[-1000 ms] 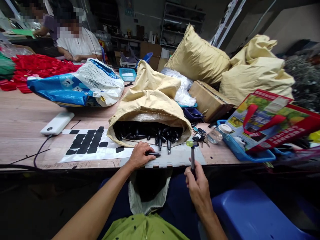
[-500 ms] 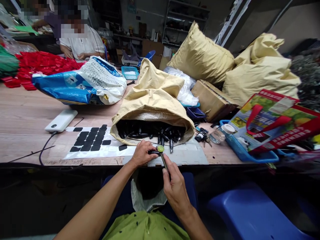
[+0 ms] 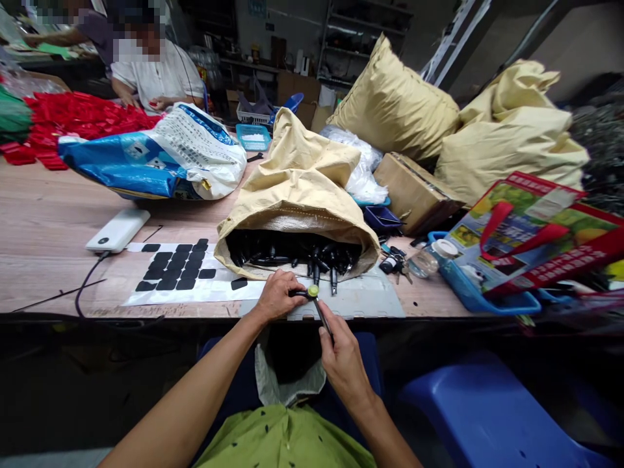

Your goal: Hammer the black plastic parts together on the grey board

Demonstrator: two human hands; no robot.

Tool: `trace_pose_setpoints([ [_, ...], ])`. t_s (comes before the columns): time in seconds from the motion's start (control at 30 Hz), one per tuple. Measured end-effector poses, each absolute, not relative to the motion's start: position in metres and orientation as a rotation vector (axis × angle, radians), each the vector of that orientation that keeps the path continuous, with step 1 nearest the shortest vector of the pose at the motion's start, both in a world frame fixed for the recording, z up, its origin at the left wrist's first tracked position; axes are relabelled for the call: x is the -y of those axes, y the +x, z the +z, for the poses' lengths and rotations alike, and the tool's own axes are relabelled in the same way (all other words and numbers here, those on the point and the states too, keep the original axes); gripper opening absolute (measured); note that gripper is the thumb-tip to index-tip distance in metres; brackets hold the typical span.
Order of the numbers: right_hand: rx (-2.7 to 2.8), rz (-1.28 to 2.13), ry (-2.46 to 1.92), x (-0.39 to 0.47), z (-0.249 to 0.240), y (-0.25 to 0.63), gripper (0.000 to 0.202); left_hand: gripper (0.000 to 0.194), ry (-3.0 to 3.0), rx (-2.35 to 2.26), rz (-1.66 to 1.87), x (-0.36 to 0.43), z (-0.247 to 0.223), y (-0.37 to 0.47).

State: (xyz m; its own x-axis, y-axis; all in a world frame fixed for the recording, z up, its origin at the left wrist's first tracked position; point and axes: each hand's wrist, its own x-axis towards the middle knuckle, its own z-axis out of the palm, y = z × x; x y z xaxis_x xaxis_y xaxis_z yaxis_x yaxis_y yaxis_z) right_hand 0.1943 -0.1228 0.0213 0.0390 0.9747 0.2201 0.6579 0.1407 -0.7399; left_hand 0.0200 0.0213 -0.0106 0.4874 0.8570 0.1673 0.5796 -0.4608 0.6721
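Note:
At the table's front edge, my left hand point(image 3: 277, 296) is closed on a small black part point(image 3: 298, 294). A round yellow-green piece point(image 3: 312, 291) sits at that part's right end. My right hand point(image 3: 344, 354) grips a slim, dark stick-like tool point(image 3: 322, 316), its upper end touching or very near the yellow-green piece. What kind of tool it is does not show. Just beyond my hands lies a beige sack point(image 3: 302, 185), its mouth facing me. Many glossy black parts point(image 3: 273, 252) fill the mouth, and a couple stick out over a grey sheet point(image 3: 370, 302).
Black rounded pads point(image 3: 178, 265) lie on white backing at left, near a white power bank point(image 3: 118, 231) with a cable. A blue-white bag point(image 3: 160, 156) stands behind. To the right are a bottle point(image 3: 424, 261), a blue basket point(image 3: 468, 286) and a blue stool point(image 3: 487, 409). Another person sits across.
The tool in my right hand has tilted slightly, and the yellow-green piece has turned a little. My left hand stays in place. The whole view has shifted slightly.

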Motion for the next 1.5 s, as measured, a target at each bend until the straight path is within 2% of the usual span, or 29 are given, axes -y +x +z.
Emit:
trace_pose_setpoints([
  [0.33,1.603,0.509,-1.576,0.121,0.042,0.193,0.051,0.018,2.215,-1.18,0.631,-0.022,-0.006,0.018],
  [0.5,1.651,0.516,-1.556,0.122,0.03,0.183,0.052,0.019,2.199,-1.161,0.653,-0.023,-0.01,0.018],
  [0.67,1.722,0.539,-1.59,0.121,0.018,0.182,0.054,0.01,2.203,-1.164,0.658,-0.022,-0.01,0.018],
  [0.8,1.663,0.499,-1.612,0.123,0.024,0.187,0.053,0.019,2.191,-1.166,0.675,-0.022,-0.01,0.018],
  [1.1,1.572,0.501,-1.662,0.129,0.024,0.206,0.049,0.02,2.196,-1.19,0.657,-0.022,-0.01,0.019],
  [1.3,1.38,0.187,-2.087,0.11,0.031,0.266,0.052,0.019,2.214,-1.212,0.66,-0.021,-0.009,0.02],
  [1.5,1.415,0.089,-2.543,0.083,0.034,0.293,0.05,0.02,2.227,-1.212,0.654,-0.02,-0.008,0.021],
])
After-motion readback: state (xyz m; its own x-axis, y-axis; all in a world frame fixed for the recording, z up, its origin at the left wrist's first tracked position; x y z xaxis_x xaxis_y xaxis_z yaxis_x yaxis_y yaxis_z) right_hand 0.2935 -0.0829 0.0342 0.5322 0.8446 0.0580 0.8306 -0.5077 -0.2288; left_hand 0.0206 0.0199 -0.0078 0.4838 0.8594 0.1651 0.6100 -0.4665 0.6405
